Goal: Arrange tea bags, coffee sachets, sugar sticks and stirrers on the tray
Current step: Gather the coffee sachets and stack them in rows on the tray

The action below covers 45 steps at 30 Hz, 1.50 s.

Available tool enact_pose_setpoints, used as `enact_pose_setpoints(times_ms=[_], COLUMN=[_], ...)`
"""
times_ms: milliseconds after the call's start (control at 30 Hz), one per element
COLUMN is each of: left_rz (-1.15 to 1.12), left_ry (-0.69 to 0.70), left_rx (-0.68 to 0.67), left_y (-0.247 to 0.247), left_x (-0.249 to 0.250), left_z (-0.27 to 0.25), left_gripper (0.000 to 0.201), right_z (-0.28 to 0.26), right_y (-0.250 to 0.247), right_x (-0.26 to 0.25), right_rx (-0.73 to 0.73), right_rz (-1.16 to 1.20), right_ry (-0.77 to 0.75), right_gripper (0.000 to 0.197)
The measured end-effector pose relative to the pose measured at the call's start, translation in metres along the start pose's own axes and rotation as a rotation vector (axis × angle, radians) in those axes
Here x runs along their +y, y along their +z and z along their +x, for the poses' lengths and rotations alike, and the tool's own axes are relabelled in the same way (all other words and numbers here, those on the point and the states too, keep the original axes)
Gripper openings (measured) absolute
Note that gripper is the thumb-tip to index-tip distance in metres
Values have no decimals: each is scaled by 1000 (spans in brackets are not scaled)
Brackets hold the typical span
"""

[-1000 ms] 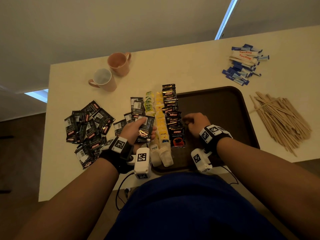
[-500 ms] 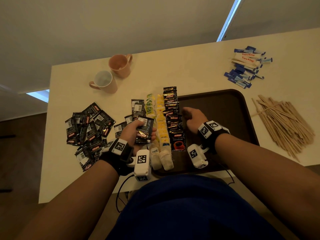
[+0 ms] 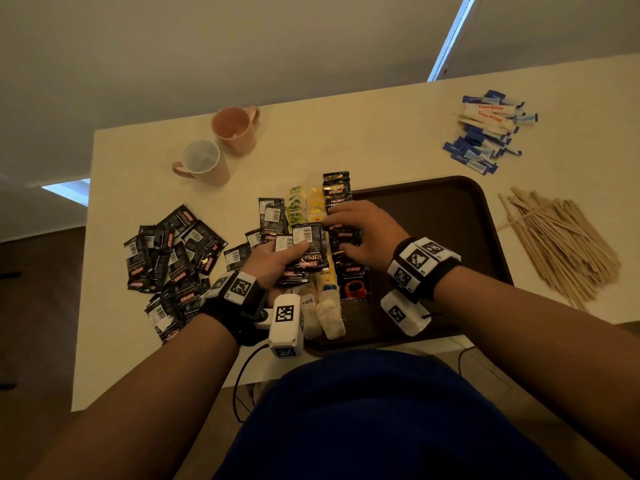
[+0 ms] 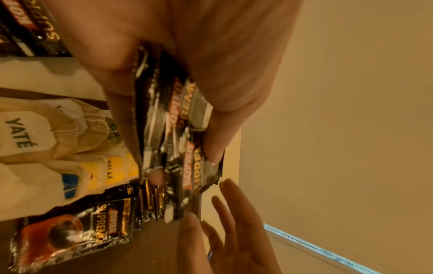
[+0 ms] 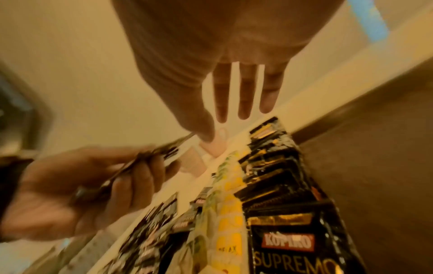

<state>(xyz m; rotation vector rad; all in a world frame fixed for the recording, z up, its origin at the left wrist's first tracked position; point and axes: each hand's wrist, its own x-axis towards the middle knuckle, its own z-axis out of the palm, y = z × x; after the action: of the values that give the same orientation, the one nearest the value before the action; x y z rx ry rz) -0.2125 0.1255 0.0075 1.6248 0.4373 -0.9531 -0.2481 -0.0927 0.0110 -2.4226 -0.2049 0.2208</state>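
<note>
1. The left hand (image 3: 273, 259) grips a small fan of black coffee sachets (image 3: 309, 250), thumb on top and fingers curled beneath; the left wrist view shows at least two, the exact count unclear
2. The held sachets sit above the tray's left edge, barcode side up, long axis running roughly away from the person
3. The right hand (image 3: 363, 233) hovers over the sachet row (image 3: 341, 216), fingers straight and spread, holding nothing, fingertips near the held sachets
4. On the left part of the brown tray (image 3: 450, 216) lie three rows running away from the person: green-and-white tea bags (image 3: 298, 206), yellow tea bags (image 3: 317, 206), then overlapped sachets with logos facing the person; the counts cannot be told
5. A loose pile of sachets (image 3: 169, 251) lies on the table (image 3: 346, 140) left of the tray, pointing every way
6. Sugar sticks (image 3: 485, 133) lie heaped at the far right, mostly crosswise
7. Wooden stirrers (image 3: 561, 244) lie in a pile right of the tray, angled diagonally
8. Two mugs (image 3: 221, 147) stand touching at the far left
</note>
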Motion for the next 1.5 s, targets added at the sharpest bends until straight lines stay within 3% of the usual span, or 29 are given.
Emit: enact_pose_setpoints(times_ms=[67,233,333,533,767,867,1000,1500], left_rz=[35,63,13,-460,-447,-438,-425,-409], left_ry=[3,36,-6,-238,-233,-231,-234,-171], left_rx=[-26,-79,-128,-172,-143,-134,-125,-105], left_y=[1,3,2,6,9,9,10,12], left_x=[-2,-3,-2,4,3,1,1,-8], left_z=[2,1,0,-4,-9,-8,-10,-20], left_gripper=[44,50,35,34,37,37,38,34], right_z=[1,0,-4,-24,-54,-62,-61,-57], right_y=[4,8,8,2,6,19,34,46], right_x=[-4,-9,-6,15,44,47,49,39], right_rx=[-34,83,117,146,-223,-293,-376,-365], right_rz=[-107,-203,-219,20,313,331,206,128], right_ry=[-114,-275,-304,107,567,627,672,686], right_gripper=[41,22,23,17,10,5,15,17])
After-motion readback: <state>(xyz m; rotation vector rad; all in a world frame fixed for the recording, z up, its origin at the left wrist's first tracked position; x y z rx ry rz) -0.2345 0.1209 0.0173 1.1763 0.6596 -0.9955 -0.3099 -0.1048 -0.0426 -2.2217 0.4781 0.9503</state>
